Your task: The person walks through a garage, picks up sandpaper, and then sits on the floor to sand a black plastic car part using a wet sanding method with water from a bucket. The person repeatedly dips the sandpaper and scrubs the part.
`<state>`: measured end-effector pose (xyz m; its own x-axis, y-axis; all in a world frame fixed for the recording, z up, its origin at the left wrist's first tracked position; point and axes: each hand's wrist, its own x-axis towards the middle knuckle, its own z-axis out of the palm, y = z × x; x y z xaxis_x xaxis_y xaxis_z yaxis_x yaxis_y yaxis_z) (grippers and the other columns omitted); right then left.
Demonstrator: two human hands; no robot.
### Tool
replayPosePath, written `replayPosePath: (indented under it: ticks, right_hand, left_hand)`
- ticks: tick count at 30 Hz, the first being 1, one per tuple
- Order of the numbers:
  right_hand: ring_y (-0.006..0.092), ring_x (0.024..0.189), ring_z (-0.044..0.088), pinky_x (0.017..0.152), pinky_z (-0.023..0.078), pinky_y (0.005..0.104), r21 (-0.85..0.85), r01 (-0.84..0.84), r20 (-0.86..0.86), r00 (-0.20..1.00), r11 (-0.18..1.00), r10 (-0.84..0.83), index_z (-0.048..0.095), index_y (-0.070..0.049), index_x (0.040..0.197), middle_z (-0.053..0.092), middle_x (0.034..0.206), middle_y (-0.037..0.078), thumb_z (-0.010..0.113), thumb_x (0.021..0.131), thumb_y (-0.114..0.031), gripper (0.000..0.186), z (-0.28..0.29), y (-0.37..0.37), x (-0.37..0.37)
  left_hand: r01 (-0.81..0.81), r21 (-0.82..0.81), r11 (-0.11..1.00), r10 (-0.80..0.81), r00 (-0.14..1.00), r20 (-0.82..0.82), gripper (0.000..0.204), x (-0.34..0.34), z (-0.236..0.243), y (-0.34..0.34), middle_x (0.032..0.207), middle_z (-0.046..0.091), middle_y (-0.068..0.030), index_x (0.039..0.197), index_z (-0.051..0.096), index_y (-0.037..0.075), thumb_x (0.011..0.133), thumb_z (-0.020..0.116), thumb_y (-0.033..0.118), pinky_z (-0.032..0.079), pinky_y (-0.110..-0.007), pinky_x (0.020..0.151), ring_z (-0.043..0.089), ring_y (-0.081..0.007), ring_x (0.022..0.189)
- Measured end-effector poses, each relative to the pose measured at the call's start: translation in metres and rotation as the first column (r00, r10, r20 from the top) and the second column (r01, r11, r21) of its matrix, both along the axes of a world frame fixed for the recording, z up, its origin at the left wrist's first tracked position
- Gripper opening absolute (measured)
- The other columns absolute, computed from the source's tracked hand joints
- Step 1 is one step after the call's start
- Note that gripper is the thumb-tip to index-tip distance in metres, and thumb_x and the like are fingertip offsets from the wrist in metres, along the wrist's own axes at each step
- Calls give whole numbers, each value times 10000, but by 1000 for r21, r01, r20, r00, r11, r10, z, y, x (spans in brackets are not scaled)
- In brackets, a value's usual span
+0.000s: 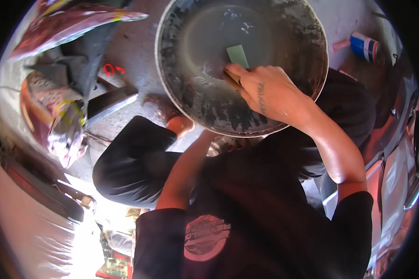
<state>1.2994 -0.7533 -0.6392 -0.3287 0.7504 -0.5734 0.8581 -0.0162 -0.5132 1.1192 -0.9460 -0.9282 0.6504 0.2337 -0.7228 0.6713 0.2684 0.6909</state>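
Observation:
A wide round dark basin [205,109] with a pale rim is at the top middle, with water and wet dark patches inside. My right hand [270,95] reaches over its near right side, fingers closed on a thin brown piece [232,80] that looks like a stiff folded sheet. Just beyond the fingers is a flat, pale green rectangular piece [238,56]; I cannot tell if the hand grips it too or it lies in the basin. My left forearm [184,167] runs up to the basin's near rim, and the left hand is hidden beneath it.
My legs in dark trousers [135,162] are folded on both sides below the basin. Shiny red panels [74,25] and an angled metal piece [111,104] are at left. A red ring-like item [109,69] lies on the floor. A blue-and-white can [364,47] lies at right near vehicle bodywork.

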Motion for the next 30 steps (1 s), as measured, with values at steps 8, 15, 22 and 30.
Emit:
replayPosePath:
  ticks: [8, 15, 22, 30]
  right_hand:
    - [427, 957, 634, 811, 519, 482, 361, 161, -80, 987, 918, -141, 630, 2, 1128, 674, 986, 235, 518, 865, -51, 290, -4, -12, 26]
    - [416, 1083, 620, 925, 489, 448, 268, 61, -214, 977, 961, -2, 632, -9, 1207, 657, 1136, 257, 528, 843, -66, 383, -48, -45, 19]
    - [405, 1070, 622, 926, 491, 451, 430, 115, -86, 993, 896, -86, 655, -50, 1201, 667, 1104, 245, 532, 854, -53, 368, -10, -66, -16]
    - [434, 989, 619, 875, 499, 477, 630, 187, -168, 980, 753, -103, 608, -71, 1209, 660, 1034, 221, 552, 843, -29, 373, -5, -74, -21]
  left_hand:
    - [559, 271, 784, -579, 816, -8, 503, -24, 30, 37, 1130, 691, -221, 1139, 685, 13, 880, 568, 428, 534, -446, 853, 675, -354, 1042]
    - [355, 686, 634, -418, 905, -82, 308, -52, 264, 105, 1021, 698, -180, 1118, 667, 77, 938, 561, 304, 509, -499, 859, 662, -384, 957]
    - [-514, 856, -46, 242, 826, 509, 184, -147, 402, 149, 890, 696, -206, 1017, 687, 34, 901, 636, 168, 542, -451, 738, 686, -369, 806]
    - [-828, 560, 35, 685, 428, 590, 300, -199, 393, 307, 962, 671, -139, 1190, 616, -1, 892, 591, 36, 551, -345, 665, 640, -189, 745]
